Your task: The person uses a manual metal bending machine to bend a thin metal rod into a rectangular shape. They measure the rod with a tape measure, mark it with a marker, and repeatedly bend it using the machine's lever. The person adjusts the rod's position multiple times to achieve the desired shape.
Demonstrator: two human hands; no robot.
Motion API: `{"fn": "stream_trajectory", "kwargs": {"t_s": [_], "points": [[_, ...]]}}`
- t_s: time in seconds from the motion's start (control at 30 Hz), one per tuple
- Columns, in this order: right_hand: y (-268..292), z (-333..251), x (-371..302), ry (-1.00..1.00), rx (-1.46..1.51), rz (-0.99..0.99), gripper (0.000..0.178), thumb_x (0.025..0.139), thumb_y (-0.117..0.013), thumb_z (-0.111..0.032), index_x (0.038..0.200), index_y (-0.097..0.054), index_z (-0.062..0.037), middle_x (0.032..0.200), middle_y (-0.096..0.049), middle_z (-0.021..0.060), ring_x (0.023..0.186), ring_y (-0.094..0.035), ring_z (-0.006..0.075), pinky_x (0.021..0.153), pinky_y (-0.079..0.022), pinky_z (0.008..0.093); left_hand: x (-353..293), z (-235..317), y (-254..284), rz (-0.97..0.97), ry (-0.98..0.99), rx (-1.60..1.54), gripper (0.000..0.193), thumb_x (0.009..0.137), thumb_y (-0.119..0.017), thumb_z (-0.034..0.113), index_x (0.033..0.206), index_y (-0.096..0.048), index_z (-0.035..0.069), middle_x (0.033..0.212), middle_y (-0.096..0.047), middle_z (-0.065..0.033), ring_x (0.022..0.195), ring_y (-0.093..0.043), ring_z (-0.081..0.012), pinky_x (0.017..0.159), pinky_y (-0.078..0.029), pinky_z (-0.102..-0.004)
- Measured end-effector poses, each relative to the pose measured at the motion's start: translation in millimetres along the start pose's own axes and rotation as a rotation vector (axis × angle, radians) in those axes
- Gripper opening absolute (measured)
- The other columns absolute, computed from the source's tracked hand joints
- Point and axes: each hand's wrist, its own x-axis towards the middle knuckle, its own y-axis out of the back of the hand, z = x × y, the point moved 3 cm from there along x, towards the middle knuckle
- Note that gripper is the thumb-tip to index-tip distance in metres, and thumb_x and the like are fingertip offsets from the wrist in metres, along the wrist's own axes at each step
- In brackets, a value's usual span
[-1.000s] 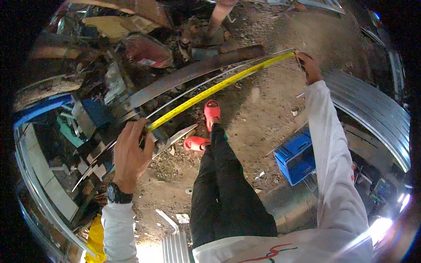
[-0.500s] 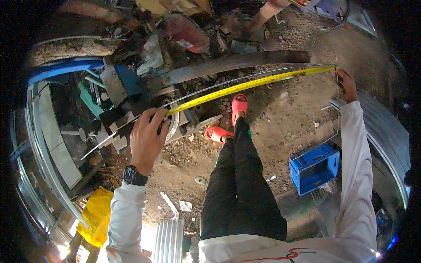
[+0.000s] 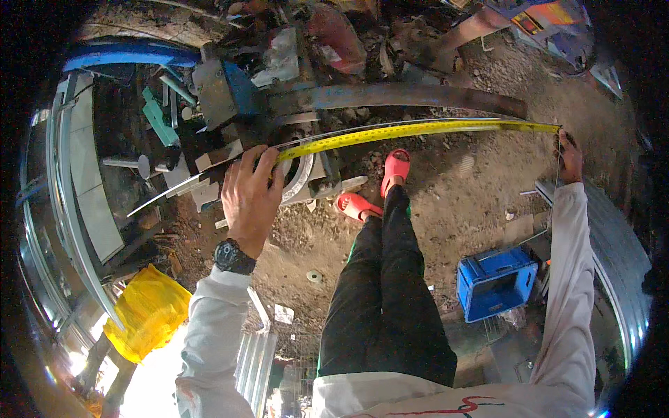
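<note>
A yellow tape (image 3: 418, 128) stretches across the upper middle of the frame, above the dirt ground (image 3: 481, 209), from the left hand (image 3: 249, 198), left of centre, to the right hand (image 3: 570, 159) at upper right. The left hand curls closed over the tape's left end, its palm hiding whatever else it grips; the right hand pinches the other end between its fingers. A thin, pale rod (image 3: 164, 196) runs close along the tape and pokes out past the left hand; whether the right hand grips it too, I cannot tell. The tape looks light and springy, probably stiff when taut but quick to buckle or twist, so the ends seem the best hold, clear of its thin edges. The rod also looks light, slim enough to flex, and better held at two well-spread points.
</note>
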Motion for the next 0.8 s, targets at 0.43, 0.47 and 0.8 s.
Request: {"fn": "stream_trajectory", "kwargs": {"t_s": [0.43,0.47,0.8], "points": [[1.8,0.9,-7.8,-0.074,-0.006,0.065,0.022,0.092,-0.068,-0.031,0.102,-0.066,-0.0108,0.087,-0.067,-0.0022,0.070,-0.060,0.0092,0.060,-0.049,0.0258,-1.9,-3.9,-7.9,0.050,0.047,0.000,0.023,0.085,-0.067,0.018,0.107,-0.066,0.013,0.111,-0.067,-0.0051,0.093,-0.066,-0.0288,0.085,-0.053,-0.0397],[4.1,0.0,-7.4,-0.082,-0.042,0.063,0.022,0.092,-0.068,-0.031,0.102,-0.066,-0.0110,0.087,-0.067,-0.0020,0.071,-0.061,0.0092,0.060,-0.050,0.0259,-1.4,-3.6,-7.9,0.057,0.048,-0.006,0.023,0.085,-0.067,0.018,0.107,-0.066,0.013,0.111,-0.067,-0.0049,0.092,-0.066,-0.0286,0.085,-0.052,-0.0396],[16.8,13.4,7.5,-0.044,0.000,-0.023,0.024,0.091,-0.068,-0.033,0.101,-0.065,-0.0113,0.087,-0.068,0.0013,0.072,-0.063,0.0125,0.061,-0.050,0.0294,-3.4,-4.2,-11.2,0.034,0.068,-0.009,0.025,0.084,-0.069,0.018,0.108,-0.069,0.014,0.115,-0.067,-0.0039,0.097,-0.066,-0.0288,0.087,-0.053,-0.0393]]}}
